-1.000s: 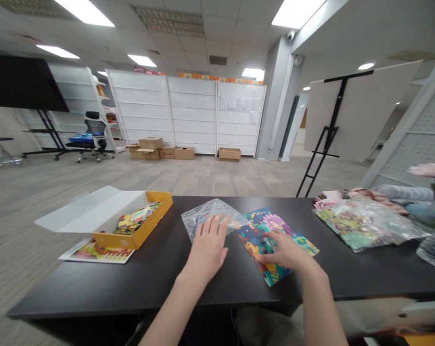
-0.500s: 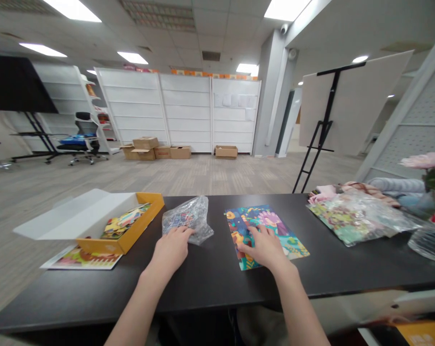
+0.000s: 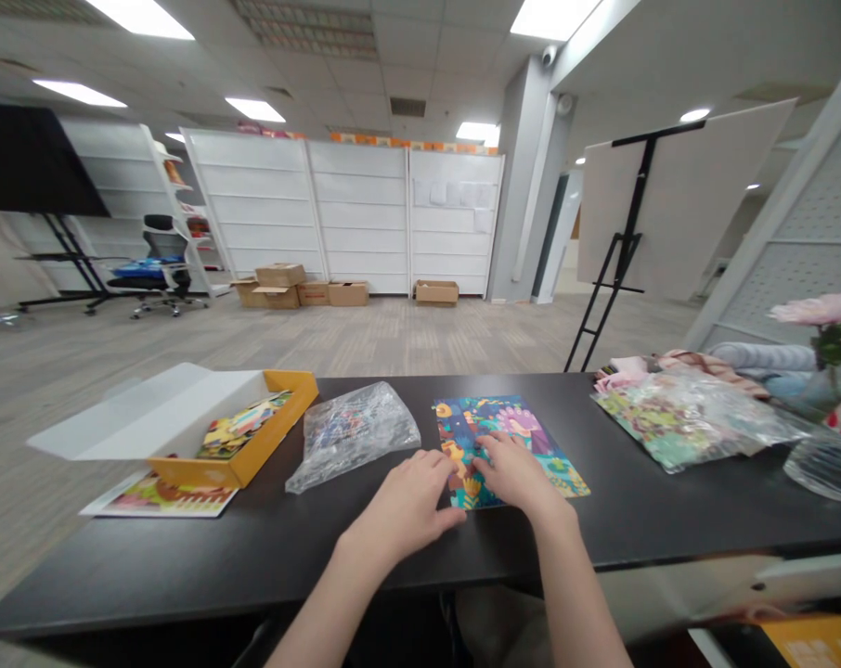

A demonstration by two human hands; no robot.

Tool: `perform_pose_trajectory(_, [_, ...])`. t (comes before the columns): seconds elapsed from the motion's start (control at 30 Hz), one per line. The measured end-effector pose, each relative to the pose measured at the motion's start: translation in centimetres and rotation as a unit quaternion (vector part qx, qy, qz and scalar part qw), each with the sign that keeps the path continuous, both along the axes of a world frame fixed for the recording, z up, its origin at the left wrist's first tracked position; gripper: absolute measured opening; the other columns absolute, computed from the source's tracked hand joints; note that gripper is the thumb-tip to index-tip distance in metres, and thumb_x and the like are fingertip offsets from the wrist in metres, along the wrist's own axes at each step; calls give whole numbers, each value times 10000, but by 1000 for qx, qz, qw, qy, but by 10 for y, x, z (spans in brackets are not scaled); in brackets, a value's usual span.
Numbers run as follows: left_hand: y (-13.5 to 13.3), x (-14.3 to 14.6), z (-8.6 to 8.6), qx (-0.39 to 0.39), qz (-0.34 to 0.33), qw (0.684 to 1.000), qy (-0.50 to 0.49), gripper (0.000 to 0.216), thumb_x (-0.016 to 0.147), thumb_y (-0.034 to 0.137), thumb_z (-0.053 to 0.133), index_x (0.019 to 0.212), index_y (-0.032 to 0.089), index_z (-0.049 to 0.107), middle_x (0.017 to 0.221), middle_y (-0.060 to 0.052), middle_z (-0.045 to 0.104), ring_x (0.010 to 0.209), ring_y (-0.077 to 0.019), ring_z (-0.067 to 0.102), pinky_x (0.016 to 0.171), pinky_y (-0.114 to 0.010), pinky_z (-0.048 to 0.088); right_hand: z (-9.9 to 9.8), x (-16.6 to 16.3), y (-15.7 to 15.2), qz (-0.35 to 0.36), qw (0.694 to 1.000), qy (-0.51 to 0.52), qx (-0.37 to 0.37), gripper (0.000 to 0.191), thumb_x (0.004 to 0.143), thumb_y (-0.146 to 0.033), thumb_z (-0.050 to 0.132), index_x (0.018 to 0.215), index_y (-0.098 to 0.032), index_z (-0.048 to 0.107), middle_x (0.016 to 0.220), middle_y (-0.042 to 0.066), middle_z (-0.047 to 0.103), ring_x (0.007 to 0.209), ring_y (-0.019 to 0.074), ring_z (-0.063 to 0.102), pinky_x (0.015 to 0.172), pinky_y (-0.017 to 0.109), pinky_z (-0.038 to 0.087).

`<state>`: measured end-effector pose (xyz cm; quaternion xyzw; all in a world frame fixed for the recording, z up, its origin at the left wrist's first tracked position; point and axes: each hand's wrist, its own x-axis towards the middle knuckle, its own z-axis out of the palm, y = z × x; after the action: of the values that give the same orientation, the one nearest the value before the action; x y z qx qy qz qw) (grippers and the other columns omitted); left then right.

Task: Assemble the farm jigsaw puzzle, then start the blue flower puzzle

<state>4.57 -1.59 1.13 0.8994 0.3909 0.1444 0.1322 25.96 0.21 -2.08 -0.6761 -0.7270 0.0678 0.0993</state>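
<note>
A colourful jigsaw puzzle board (image 3: 524,436) lies flat on the black table (image 3: 184,566) in front of me. My right hand (image 3: 514,473) rests on its near part, fingers bent and pressing down on the picture. My left hand (image 3: 410,506) lies at the board's near left corner, fingers stretched out and touching its edge. A crumpled clear plastic bag (image 3: 355,431) lies just left of the board, free of both hands.
An open yellow box (image 3: 253,455) with puzzle pieces and a white lid stands at the left, on a printed sheet (image 3: 152,496). Plastic-wrapped colourful items (image 3: 685,417), cloth and a glass vase with pink flowers (image 3: 828,436) crowd the right end. An easel stands beyond the table.
My left hand let go of the plastic bag and moved right to the puzzle board's corner. The bag now lies spread out. My right hand stays on the board.
</note>
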Motion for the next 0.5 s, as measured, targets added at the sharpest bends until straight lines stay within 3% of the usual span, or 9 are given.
perform_pose_trajectory(0.17, [7, 12, -17, -18, 25, 999, 21, 288, 860, 408, 722, 1043, 203, 637, 1118, -79, 686, 1100, -273, 617, 951, -384, 508, 1, 2, -1, 20, 998, 52, -8, 339, 942, -257, 517, 1215, -140, 680, 1299, 158, 639, 1251, 292, 545, 1080, 393, 385])
perform_pose_trajectory(0.4, [7, 9, -9, 7, -1, 999, 47, 204, 875, 371, 667, 988, 201, 656, 1060, -81, 710, 1053, -278, 645, 896, -374, 525, -1, 12, -4, 37, 990, 139, 9, 323, 938, -220, 516, 1190, -128, 696, 1221, 160, 689, 1206, 259, 605, 1034, 350, 439])
perform_pose_trajectory(0.5, [5, 9, -12, 28, -5, 999, 43, 226, 906, 357, 611, 1060, 200, 664, 1079, -90, 720, 1078, -276, 646, 935, -380, 520, -3, 15, -6, 38, 981, 189, 14, 294, 928, -239, 541, 1154, -152, 708, 1150, 137, 717, 1071, 238, 679, 944, 328, 492])
